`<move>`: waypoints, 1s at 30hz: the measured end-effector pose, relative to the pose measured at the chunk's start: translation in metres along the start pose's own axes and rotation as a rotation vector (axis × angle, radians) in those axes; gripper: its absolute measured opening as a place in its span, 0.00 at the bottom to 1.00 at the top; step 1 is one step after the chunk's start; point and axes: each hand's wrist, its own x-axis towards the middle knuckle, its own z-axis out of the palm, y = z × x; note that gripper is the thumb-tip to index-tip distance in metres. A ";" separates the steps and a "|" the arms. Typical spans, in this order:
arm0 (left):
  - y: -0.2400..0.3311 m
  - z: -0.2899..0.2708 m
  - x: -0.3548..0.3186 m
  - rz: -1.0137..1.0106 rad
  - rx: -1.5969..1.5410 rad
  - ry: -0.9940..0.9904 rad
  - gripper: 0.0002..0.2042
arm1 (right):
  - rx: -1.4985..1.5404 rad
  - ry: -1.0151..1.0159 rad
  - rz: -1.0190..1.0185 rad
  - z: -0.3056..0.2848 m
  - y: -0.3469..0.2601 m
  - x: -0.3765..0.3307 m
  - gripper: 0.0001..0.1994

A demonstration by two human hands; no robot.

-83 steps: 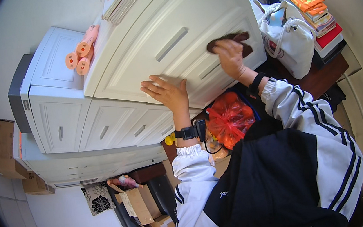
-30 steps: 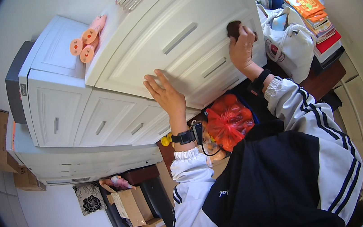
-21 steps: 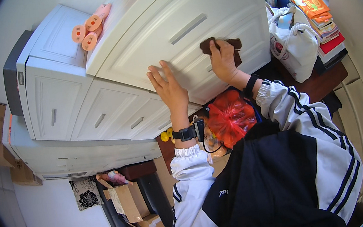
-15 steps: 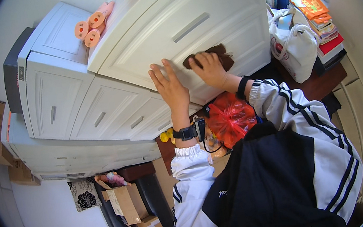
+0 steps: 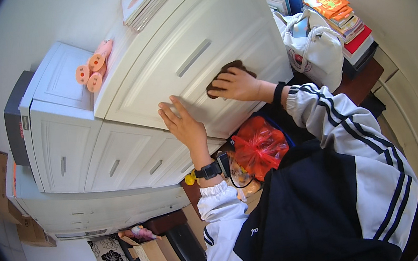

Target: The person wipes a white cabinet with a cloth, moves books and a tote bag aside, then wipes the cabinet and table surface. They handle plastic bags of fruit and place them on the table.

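Note:
A white cabinet [image 5: 153,80] with a raised panel and a long recessed handle [image 5: 193,58] fills the upper middle. My left hand [image 5: 186,128] lies on its lower edge, fingers stretched out and holding nothing. Farther right, my right hand [image 5: 240,86] presses a dark brown cloth [image 5: 235,66] flat against the panel. Parts of the cloth show beyond the fingers and the rest is hidden under the palm. A dark band [image 5: 279,92] circles my right wrist, and a black strap with a small device [image 5: 213,169] sits on my left.
Pink piggy figures [image 5: 94,66] and a stack of booklets [image 5: 149,2] lie on the cabinet top. A red plastic bag [image 5: 260,142] is close below my hands. At right stand a white tote bag [image 5: 322,56] and piled books [image 5: 353,32]. Cardboard boxes [image 5: 154,260] lie lower left.
My view has shifted, so the cabinet sits farther left and lower. The right hand and cloth have slid left along the panel, with the hand now covering more of the cloth. My left hand stays at the edge.

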 end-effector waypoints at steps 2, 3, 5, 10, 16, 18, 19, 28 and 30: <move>0.002 0.001 0.000 -0.007 0.032 0.010 0.43 | -0.047 0.015 0.050 -0.011 0.016 -0.015 0.19; 0.002 0.002 0.001 -0.018 0.038 0.003 0.43 | -0.071 0.025 0.074 -0.016 0.024 -0.023 0.19; 0.004 0.003 0.001 -0.020 0.044 0.015 0.43 | -0.118 0.036 0.141 -0.025 0.041 -0.038 0.20; 0.005 0.005 0.001 -0.012 0.016 0.055 0.44 | -0.199 0.037 0.339 -0.048 0.079 -0.078 0.21; 0.020 0.008 0.000 -0.038 -0.050 0.126 0.41 | -0.259 0.028 0.757 -0.062 0.093 -0.120 0.25; 0.030 0.013 0.001 -0.020 -0.080 0.141 0.39 | -0.156 0.167 0.936 -0.062 0.085 -0.126 0.25; 0.035 0.014 0.000 -0.007 -0.085 0.125 0.38 | -0.102 0.218 1.044 -0.062 0.081 -0.128 0.26; 0.055 0.025 -0.001 0.053 -0.012 0.016 0.38 | 0.106 0.534 0.879 -0.054 0.097 -0.078 0.26; 0.052 0.025 -0.001 0.053 0.029 -0.011 0.37 | -0.001 0.423 0.763 -0.044 0.103 -0.077 0.28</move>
